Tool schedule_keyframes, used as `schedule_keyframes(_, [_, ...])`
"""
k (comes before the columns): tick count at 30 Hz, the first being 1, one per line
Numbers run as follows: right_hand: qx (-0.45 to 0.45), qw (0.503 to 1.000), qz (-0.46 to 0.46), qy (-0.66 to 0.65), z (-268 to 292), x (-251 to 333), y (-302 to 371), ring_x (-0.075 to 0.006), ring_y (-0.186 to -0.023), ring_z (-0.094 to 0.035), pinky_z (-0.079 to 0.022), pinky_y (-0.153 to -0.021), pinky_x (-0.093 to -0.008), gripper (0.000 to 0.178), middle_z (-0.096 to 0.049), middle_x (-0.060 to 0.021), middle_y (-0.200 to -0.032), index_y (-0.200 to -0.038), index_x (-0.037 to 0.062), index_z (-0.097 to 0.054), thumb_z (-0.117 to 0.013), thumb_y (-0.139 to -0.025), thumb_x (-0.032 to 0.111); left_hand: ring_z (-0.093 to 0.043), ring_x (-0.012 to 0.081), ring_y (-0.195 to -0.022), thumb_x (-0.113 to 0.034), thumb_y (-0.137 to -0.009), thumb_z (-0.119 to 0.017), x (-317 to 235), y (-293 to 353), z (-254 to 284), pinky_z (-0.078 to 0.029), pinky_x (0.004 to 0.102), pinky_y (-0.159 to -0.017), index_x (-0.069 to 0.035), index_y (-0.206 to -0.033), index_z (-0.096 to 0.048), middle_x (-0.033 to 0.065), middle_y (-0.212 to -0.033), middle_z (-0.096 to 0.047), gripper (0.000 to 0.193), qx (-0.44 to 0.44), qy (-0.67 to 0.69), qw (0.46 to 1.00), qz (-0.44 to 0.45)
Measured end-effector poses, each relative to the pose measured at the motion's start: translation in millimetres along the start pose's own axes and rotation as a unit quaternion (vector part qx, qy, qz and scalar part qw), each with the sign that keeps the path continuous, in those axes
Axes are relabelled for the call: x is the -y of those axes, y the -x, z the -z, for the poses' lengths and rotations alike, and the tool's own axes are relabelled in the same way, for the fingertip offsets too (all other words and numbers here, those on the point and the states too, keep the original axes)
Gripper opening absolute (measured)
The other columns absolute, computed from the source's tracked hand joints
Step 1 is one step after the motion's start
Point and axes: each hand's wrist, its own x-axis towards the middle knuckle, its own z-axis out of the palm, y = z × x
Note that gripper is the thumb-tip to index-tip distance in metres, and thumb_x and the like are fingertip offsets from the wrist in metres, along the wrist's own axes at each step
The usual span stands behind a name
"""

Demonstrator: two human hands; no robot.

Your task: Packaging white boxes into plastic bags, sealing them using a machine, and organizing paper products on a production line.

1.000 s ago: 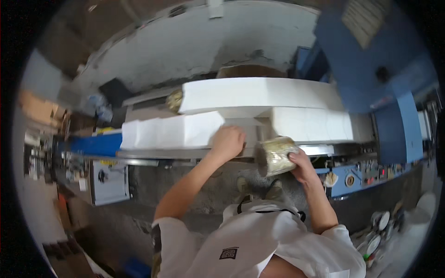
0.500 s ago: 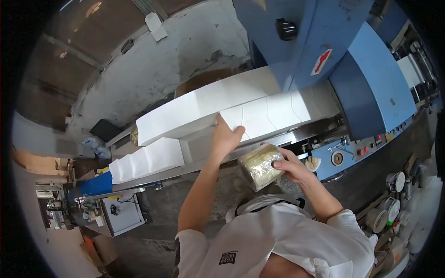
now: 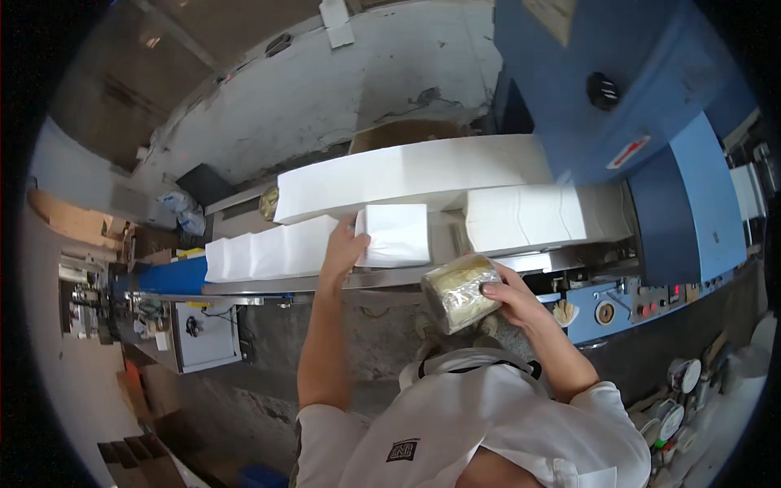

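Observation:
My right hand grips a yellowish-green bundle wrapped in shiny clear film, its thumb on the near face. The bundle is held in front of my body, nearer than the metal ledge. My left hand is on the left end of a short block of white paper sheets, its thumb against the block and some fingertips hidden. That block lies in a channel, apart from a row of white paper blocks on its right. On its left is another white row. Behind runs a long white paper stack.
At the right stands a blue machine with a control panel in front. A metal rail edges the channel on my side. A blue belt continues left. Buckets stand on the floor at the right.
My left hand has moved left along the channel with one white paper block, leaving a gap to the right row. The wrapped bundle stays in my right hand. My view has shifted.

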Motion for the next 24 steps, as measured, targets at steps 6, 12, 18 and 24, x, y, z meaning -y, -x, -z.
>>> schedule_keyframes(6, [-0.045,0.999,0.019,-0.020,-4,-15,-5,-0.0208,-0.115,-0.057,-0.043,-0.100,-0.0329,0.076,-0.059,-0.0130,-0.127,-0.143,-0.0039,-0.042,-0.074,-0.079,0.024,-0.048,0.0374,-0.127,-0.003,-0.075,-0.058,-70,34,-45,-0.032,0.0474,-0.114,0.003,-0.120,-0.063,0.0223,-0.116,-0.064,0.046,-0.016,-0.443,0.801,-0.404])
schedule_keyframes(12, [-0.063,0.998,0.022,-0.006,-6,-12,9,-0.0207,-0.114,-0.057,-0.043,-0.100,-0.0326,0.077,-0.061,-0.0130,-0.124,-0.141,-0.0043,-0.044,-0.076,-0.078,0.027,-0.054,0.0311,-0.124,-0.014,-0.081,-0.058,-44,34,-64,-0.025,0.0505,-0.116,-0.001,-0.108,-0.070,0.0145,-0.109,-0.068,0.033,0.160,-0.723,0.610,-0.281])
schedule_keyframes(18, [-0.038,0.998,0.055,-0.007,4,3,38,-0.0197,-0.119,-0.055,-0.041,-0.102,-0.0303,0.081,-0.057,-0.0134,-0.131,-0.144,-0.0040,-0.040,-0.075,-0.079,0.029,-0.059,0.0330,-0.115,-0.050,-0.093,-0.057,-41,7,-140,-0.042,0.0394,-0.100,0.010,-0.135,-0.049,0.0232,-0.121,-0.064,0.074,0.148,-0.158,0.976,0.032])
schedule_keyframes(24, [-0.048,0.994,0.081,-0.052,44,10,84,-0.0187,-0.119,-0.054,-0.041,-0.103,-0.0296,0.089,-0.056,-0.0138,-0.132,-0.149,-0.0027,-0.034,-0.076,-0.076,0.027,-0.061,0.0442,-0.110,-0.062,-0.087,-0.060,-88,9,-230,-0.048,0.0422,-0.097,0.022,-0.140,-0.025,0.0384,-0.115,-0.060,0.105,0.070,-0.288,0.950,-0.103])
